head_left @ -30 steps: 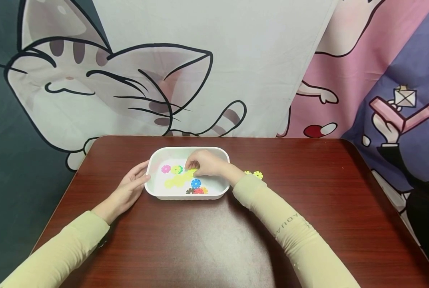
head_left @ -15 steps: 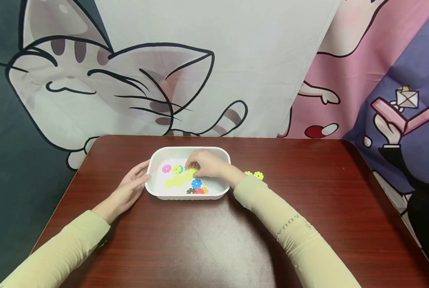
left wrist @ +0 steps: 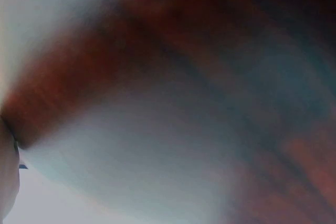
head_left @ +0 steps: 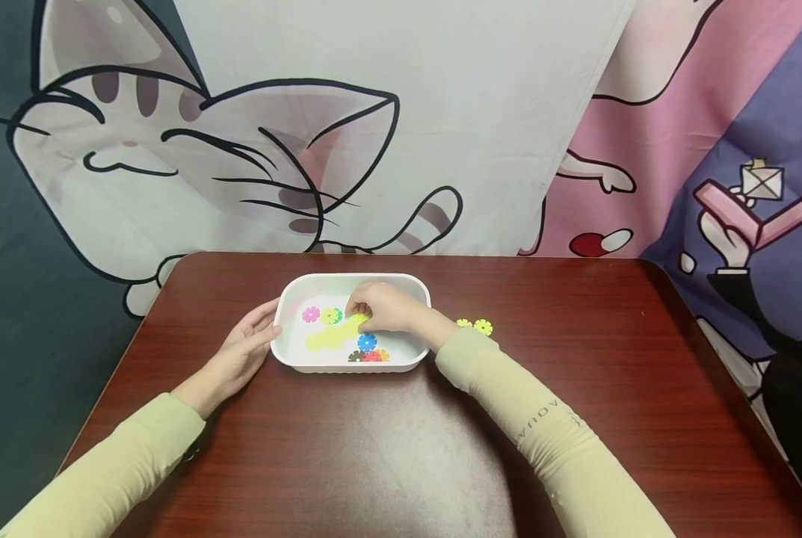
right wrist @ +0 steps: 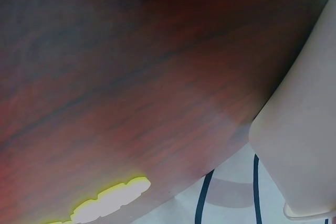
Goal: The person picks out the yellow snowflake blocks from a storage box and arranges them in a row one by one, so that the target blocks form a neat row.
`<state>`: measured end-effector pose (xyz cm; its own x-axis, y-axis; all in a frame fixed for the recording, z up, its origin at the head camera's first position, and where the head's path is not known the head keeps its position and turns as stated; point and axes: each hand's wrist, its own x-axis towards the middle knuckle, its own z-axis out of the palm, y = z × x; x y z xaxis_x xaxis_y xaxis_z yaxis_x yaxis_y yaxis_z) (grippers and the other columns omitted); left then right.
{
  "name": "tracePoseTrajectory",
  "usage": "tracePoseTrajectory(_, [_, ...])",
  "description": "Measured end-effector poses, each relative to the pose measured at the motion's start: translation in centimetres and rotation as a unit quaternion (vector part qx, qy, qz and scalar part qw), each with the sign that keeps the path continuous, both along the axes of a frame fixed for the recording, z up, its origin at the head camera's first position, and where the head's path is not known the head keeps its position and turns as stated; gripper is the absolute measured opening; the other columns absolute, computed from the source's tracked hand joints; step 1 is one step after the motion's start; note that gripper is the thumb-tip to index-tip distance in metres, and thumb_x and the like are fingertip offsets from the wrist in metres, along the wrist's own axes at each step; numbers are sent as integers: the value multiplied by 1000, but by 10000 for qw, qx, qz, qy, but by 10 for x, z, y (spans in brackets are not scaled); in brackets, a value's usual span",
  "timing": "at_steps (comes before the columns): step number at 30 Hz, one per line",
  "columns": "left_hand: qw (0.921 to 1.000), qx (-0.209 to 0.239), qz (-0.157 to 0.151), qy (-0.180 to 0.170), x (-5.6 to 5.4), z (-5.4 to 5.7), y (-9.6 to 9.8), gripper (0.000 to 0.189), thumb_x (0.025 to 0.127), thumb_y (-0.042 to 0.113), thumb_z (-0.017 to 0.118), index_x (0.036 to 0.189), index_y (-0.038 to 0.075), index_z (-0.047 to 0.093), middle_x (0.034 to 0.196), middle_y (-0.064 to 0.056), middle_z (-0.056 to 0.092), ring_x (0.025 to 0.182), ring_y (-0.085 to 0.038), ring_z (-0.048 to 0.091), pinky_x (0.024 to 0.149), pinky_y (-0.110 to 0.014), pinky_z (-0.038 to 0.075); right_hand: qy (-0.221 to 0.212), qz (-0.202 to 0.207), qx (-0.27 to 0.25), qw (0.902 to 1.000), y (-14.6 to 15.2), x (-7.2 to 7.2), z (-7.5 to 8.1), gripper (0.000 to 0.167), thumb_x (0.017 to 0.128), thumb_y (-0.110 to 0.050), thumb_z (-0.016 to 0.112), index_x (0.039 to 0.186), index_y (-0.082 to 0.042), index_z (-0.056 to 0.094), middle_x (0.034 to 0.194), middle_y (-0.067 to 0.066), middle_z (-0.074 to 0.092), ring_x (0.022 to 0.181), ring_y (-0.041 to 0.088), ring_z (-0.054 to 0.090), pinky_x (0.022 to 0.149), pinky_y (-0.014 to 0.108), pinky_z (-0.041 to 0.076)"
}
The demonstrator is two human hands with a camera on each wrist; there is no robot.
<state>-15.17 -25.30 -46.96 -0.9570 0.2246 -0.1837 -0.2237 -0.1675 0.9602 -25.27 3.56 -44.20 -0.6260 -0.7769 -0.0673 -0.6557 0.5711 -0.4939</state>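
A white plastic tray [head_left: 300, 365] stands on the table in the head view. My left hand [head_left: 244, 344] holds its left end, thumb over the rim and fingers along the outside. Inside the tray, my right hand [head_left: 389, 306] has its fingers curled down and pinches a yellow notched disc [head_left: 358, 320], partly hidden by the fingers. That disc overlaps a yellow patch of discs [head_left: 327, 339] on the tray floor. Around it lie a pink disc [head_left: 311, 314], a yellow-green one [head_left: 331, 315], a blue one [head_left: 367, 342] and a red one [head_left: 371, 357].
Several yellow discs [head_left: 483, 327] lie on the brown table [head_left: 347, 448] just right of the tray, partly behind the right sleeve. The right wrist view shows yellow discs [right wrist: 110, 201] too. A printed cat curtain [head_left: 481, 112] hangs behind the table. The left wrist view is mostly blurred.
Almost nothing differs; the right fingers and the pinched disc shift very slightly in the tray, while the left hand stays at the rim.
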Motion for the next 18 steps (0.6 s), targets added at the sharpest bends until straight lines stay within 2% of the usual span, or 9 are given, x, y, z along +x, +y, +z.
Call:
tracePoseTrajectory(8, [10000,44,31,22,1,-1,0,65,108,6,54,166,4,23,175,-19,16,131,10,51,109,-9,45,-38,10,-234,9997,1,-2,-2,14,87,-6,85,99,-11,78,98,4,68,92,14,61,84,19,51])
tracePoseTrajectory(18, [10000,69,47,14,1,-1,0,64,108,6,54,166,5,24,175,-19,16,132,9,50,108,-9,45,-679,-183,-877,9937,5,-7,4,7,93,-2,78,94,-8,75,90,3,67,84,11,58,77,16,49])
